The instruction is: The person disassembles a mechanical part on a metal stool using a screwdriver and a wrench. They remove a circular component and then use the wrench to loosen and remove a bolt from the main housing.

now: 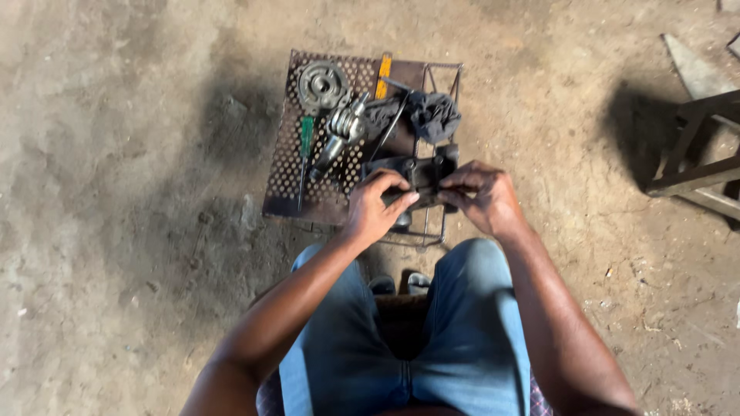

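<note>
Green screwdriver (306, 137), blue jeans (470, 331)

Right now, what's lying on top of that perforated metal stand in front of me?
On the perforated stand lie a round metal disc, a green-handled screwdriver, a silvery mechanical part, a dark rag and a dark metal block. Both hands cover the block's near side, so that stays hidden.

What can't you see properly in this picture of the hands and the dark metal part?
- Dark metal part, head view: its front is covered by the left hand and right hand, so its shape is unclear.
- What the fingertips pinch: too small to tell.
- Wooden frame: cut off by the right edge.
- Dark crumpled cloth: hides whatever lies under it on the perforated metal stand.
</note>
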